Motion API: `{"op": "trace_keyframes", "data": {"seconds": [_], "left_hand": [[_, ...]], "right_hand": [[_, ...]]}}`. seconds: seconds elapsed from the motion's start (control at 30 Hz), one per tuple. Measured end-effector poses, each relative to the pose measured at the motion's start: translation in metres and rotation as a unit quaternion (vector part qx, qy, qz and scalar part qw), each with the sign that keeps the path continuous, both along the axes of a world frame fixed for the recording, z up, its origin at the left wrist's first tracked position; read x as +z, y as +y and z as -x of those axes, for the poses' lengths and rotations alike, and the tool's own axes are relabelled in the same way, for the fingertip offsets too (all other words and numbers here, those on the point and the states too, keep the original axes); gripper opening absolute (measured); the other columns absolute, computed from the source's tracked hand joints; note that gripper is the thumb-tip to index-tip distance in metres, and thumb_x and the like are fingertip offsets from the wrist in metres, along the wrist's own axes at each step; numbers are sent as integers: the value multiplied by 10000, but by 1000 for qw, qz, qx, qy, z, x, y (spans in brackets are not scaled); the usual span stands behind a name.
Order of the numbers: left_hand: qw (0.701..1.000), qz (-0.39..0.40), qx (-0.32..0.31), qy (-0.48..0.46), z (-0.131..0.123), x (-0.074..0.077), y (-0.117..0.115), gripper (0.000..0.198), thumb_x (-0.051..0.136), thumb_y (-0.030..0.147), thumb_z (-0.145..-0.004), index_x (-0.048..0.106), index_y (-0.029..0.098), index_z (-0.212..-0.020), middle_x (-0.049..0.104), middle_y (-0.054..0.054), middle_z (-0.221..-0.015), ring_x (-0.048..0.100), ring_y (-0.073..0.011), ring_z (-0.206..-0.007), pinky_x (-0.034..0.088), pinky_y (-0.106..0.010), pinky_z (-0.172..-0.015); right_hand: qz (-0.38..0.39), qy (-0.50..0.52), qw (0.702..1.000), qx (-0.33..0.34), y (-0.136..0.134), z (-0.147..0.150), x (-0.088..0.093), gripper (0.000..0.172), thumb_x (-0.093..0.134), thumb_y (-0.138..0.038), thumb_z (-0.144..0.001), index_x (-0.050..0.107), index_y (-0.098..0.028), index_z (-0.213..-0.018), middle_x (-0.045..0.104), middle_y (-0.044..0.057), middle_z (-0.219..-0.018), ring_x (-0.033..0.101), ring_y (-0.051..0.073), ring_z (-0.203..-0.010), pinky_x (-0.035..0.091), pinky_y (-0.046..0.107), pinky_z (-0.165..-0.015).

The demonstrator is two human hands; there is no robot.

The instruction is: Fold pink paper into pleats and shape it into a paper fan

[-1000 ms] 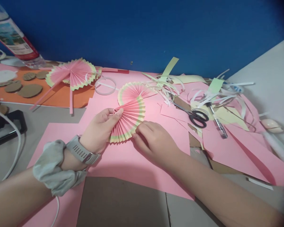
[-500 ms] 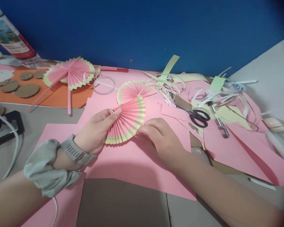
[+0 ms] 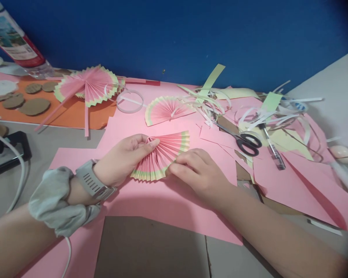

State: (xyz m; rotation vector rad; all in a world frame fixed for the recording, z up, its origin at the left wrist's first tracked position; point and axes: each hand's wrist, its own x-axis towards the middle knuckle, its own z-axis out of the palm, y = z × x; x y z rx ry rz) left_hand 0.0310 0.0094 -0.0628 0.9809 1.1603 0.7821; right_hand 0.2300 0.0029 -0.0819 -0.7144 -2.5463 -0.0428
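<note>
The left hand (image 3: 123, 158) holds the pleated fan (image 3: 168, 152) at its gathered point, thumb pressed on top of the folds, the fingers beneath mostly hidden; the right hand (image 3: 204, 172) has its fingers drawn narrow and curled at the fan's outer green-and-yellow rim, though whether they truly pinch the paper or only rest against it I cannot tell; the pleated fan thus lies between the two sets of fingers, spread above the pink sheet (image 3: 150, 202); the likeliest trouble, to my mind, sits under the left thumb, where the many folds bunch together: should that grip slacken, the pleats could slip out of line and the gather spring apart; a harder squeeze there might crush the creases flat; at the right fingertips, a sharp tug could tear or kink the thin rim, since the pull would fall on only a few pleats; just beyond the left fingers, on the far side, lies the second fan (image 3: 164, 110), which a careless lift or sweep could knock or crease; farther off, past the right fingers, the scissors (image 3: 249, 143) lie among loose paper strips (image 3: 208, 96), and a wide reach that way could snag the tangle and drag it along.
</note>
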Motion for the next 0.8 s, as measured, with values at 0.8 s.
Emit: {"op": "trace_keyframes", "data": {"seconds": [0.8], "left_hand": [[997, -37, -45, 54, 4, -1, -1, 312, 570, 463, -821, 526, 154, -807, 513, 27, -668, 440, -78, -552, 366, -200, -505]], "right_hand": [[-16, 82, 996, 13, -1, 0, 0, 237, 578, -401, -847, 524, -200, -958, 566, 45, -884, 527, 180, -864, 423, 349, -773]]}}
